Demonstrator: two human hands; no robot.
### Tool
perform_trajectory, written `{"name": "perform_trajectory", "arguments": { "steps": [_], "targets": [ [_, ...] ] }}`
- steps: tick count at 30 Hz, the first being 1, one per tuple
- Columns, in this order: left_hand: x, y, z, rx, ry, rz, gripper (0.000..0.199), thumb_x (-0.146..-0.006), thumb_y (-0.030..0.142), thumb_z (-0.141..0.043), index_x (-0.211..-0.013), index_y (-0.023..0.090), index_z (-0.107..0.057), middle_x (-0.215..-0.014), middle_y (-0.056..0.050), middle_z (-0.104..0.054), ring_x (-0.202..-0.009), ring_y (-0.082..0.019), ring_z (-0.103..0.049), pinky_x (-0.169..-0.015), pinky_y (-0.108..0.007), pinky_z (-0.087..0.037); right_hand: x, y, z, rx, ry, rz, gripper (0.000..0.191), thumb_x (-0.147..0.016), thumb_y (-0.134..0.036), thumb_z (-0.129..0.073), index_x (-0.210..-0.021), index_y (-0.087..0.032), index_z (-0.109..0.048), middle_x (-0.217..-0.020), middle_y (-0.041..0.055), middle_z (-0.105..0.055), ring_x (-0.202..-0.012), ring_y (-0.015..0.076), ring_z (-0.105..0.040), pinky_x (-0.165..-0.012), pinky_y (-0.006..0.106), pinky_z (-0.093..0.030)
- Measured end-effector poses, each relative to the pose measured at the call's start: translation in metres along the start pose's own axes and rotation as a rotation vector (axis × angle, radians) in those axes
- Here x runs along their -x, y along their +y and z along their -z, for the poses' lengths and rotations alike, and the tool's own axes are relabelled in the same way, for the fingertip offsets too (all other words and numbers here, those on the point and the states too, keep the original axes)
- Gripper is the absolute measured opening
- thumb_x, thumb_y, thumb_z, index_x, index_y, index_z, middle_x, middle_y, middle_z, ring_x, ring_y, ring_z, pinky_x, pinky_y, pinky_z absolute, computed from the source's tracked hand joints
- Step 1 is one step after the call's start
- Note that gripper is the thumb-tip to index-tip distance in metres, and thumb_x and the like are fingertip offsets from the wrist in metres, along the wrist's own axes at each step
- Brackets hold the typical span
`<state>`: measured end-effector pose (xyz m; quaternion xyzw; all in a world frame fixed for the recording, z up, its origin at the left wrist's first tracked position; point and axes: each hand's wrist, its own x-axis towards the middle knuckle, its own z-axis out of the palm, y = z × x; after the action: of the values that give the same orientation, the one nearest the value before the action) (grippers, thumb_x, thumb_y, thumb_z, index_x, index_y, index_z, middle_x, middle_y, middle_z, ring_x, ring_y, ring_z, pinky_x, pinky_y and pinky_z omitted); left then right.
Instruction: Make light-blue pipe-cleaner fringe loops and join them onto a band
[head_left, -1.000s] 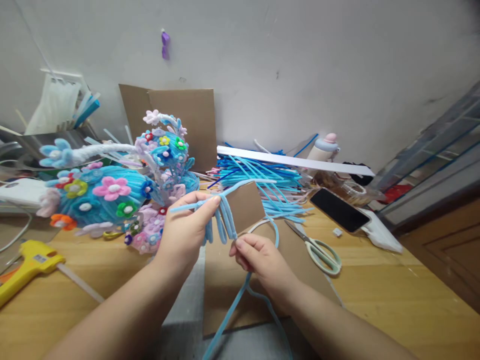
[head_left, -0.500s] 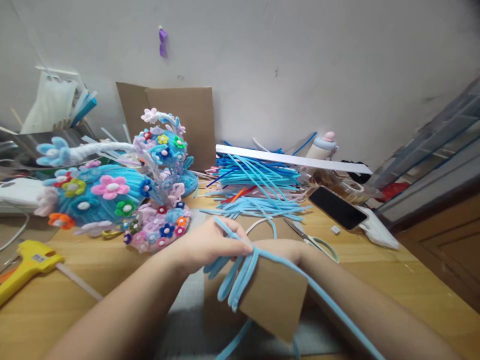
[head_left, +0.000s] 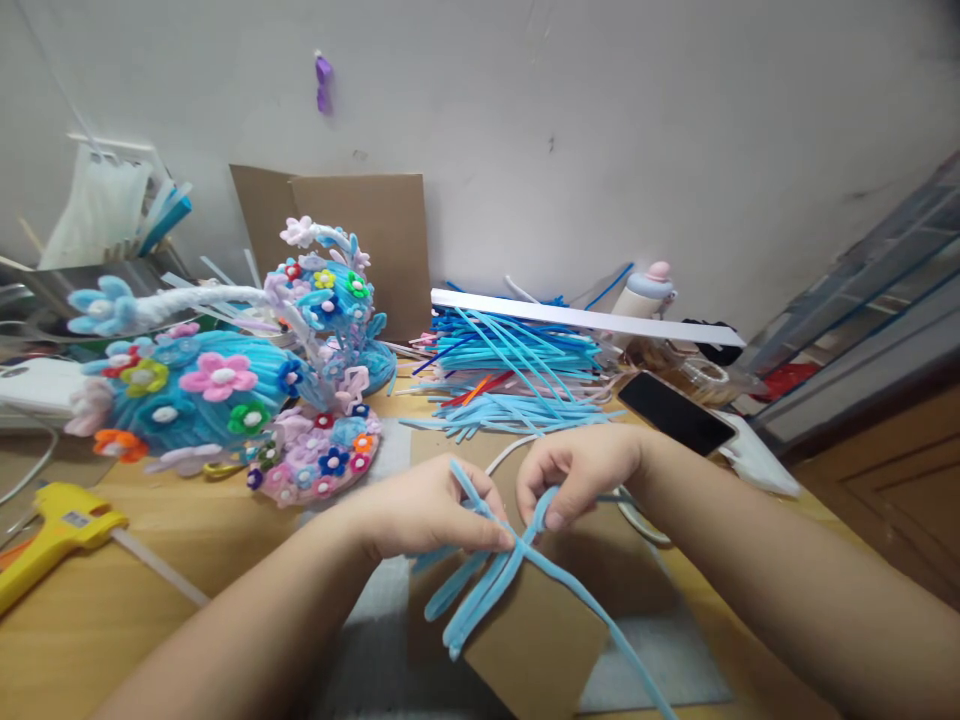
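Note:
Light blue pipe cleaners (head_left: 491, 590), bent into several loops, lie against a piece of brown cardboard (head_left: 544, 625). My left hand (head_left: 442, 510) pinches them at the crossing point, thumb on top, with a short end poking up between its fingers. Just to the right, my right hand (head_left: 574, 480) pinches a bent blue strand close to the same crossing. One long strand runs from there down to the lower right. The cardboard's upper part is partly hidden behind the hands and strands.
Flower-covered blue pipe-cleaner lamps (head_left: 210, 385) stand at the left, beyond a yellow glue gun (head_left: 71, 520). Pipe cleaners (head_left: 517, 350) are piled at the back. A phone (head_left: 675, 413) lies at the right; scissors (head_left: 645, 520) are partly behind my right arm.
My right hand has come up from behind the cardboard and now pinches a blue strand beside my left hand. The looped ends have shifted slightly down and left.

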<state>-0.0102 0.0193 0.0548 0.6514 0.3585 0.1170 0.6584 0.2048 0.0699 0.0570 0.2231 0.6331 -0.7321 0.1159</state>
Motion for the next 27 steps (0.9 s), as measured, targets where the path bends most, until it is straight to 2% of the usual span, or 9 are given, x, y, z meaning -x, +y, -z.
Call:
{"name": "perform_trajectory", "arguments": {
  "steps": [5,9,15,17,19,23,27],
  "targets": [
    [-0.001,-0.002,0.001,-0.058,0.070,-0.011,0.021,-0.065,0.032,-0.067,-0.073,0.013,-0.063,-0.057,0.003,-0.052,-0.054,-0.008,-0.043,-0.050,-0.019,-0.033,0.006,-0.011,-0.009,0.059,0.216,0.015,0.023,-0.072,-0.029,-0.067,-0.082,-0.010,-0.061,-0.052,-0.0067,-0.045,-0.044,0.0022,-0.035,-0.040,0.014,-0.026],
    [-0.003,-0.005,0.000,-0.045,0.096,-0.008,0.019,-0.065,0.031,-0.065,-0.070,0.014,-0.061,-0.055,0.004,-0.051,-0.051,-0.007,-0.041,-0.048,-0.018,-0.032,0.006,-0.012,-0.017,0.031,0.283,0.033,0.023,-0.073,-0.031,-0.065,-0.082,-0.011,-0.060,-0.051,-0.0069,-0.044,-0.043,0.0033,-0.034,-0.038,0.015,-0.025],
    [-0.005,-0.007,0.000,-0.079,0.164,0.034,0.016,-0.063,0.029,-0.062,-0.066,0.015,-0.057,-0.052,0.006,-0.048,-0.046,-0.007,-0.038,-0.044,-0.018,-0.028,0.009,-0.017,-0.025,0.158,0.362,0.006,0.022,-0.075,-0.033,-0.061,-0.081,-0.012,-0.059,-0.053,-0.0069,-0.044,-0.043,0.0039,-0.036,-0.039,0.016,-0.027],
    [-0.006,-0.007,0.000,-0.113,0.203,0.053,0.014,-0.063,0.028,-0.060,-0.066,0.016,-0.056,-0.051,0.006,-0.048,-0.046,-0.007,-0.038,-0.043,-0.018,-0.028,0.010,-0.021,-0.030,0.246,0.422,-0.016,0.019,-0.077,-0.032,-0.058,-0.080,-0.013,-0.060,-0.053,-0.0061,-0.046,-0.044,0.0048,-0.038,-0.040,0.016,-0.029],
    [-0.007,-0.006,-0.002,-0.154,0.275,0.037,0.011,-0.064,0.026,-0.059,-0.064,0.016,-0.055,-0.052,0.005,-0.048,-0.046,-0.008,-0.040,-0.043,-0.018,-0.028,0.010,-0.024,-0.038,0.390,0.551,-0.004,0.018,-0.077,-0.031,-0.056,-0.078,-0.015,-0.062,-0.055,-0.0043,-0.051,-0.047,0.0065,-0.043,-0.044,0.018,-0.032],
    [-0.009,-0.005,-0.006,-0.161,0.375,-0.091,0.010,-0.064,0.021,-0.055,-0.058,0.015,-0.051,-0.068,0.000,-0.058,-0.058,-0.010,-0.050,-0.049,-0.019,-0.035,0.007,-0.025,-0.057,0.722,0.824,0.100,0.018,-0.079,-0.028,-0.053,-0.076,-0.017,-0.067,-0.063,-0.0012,-0.060,-0.059,0.0108,-0.051,-0.053,0.020,-0.037],
    [-0.007,-0.003,-0.007,-0.279,0.452,-0.171,0.007,-0.067,0.021,-0.053,-0.062,0.016,-0.052,-0.057,0.003,-0.052,-0.054,-0.010,-0.047,-0.047,-0.019,-0.033,0.005,-0.020,-0.069,0.932,0.966,0.173,0.019,-0.083,-0.024,-0.050,-0.079,-0.019,-0.068,-0.069,0.0013,-0.066,-0.064,0.0130,-0.056,-0.059,0.022,-0.041]
  ]
}}
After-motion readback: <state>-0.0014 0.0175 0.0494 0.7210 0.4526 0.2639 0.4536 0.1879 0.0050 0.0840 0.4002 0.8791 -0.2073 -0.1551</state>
